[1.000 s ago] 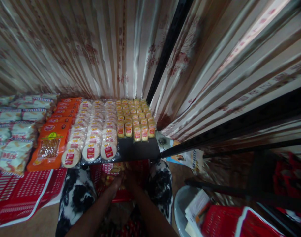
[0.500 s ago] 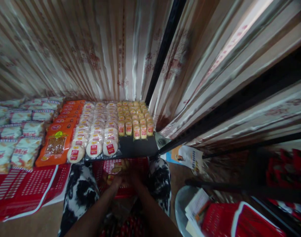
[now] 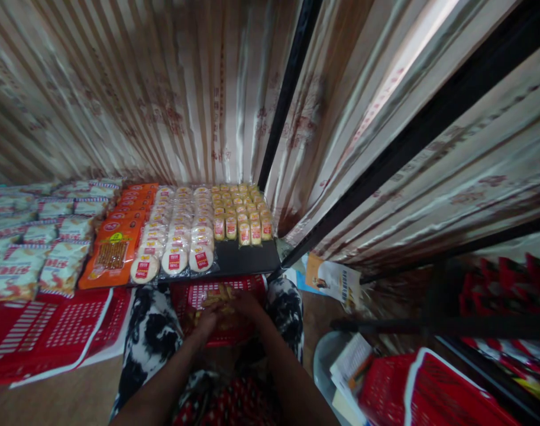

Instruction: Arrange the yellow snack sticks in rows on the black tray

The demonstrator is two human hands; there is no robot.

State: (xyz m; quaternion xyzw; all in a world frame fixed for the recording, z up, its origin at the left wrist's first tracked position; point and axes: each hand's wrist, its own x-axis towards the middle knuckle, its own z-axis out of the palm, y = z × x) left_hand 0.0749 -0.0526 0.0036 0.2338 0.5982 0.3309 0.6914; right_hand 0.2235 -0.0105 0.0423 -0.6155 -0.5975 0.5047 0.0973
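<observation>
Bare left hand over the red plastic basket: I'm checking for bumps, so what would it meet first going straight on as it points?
Most likely the small yellowish wrapped packets in the basket, just ahead of the left hand; dim light hides whether they already touch.

- Packaged snacks [image 3: 174, 242] line a dark shelf [image 3: 245, 257] in rows, as in a small shop.
- Red shopping baskets [image 3: 52, 331] sit below, beside patterned curtains [image 3: 185, 89].
</observation>
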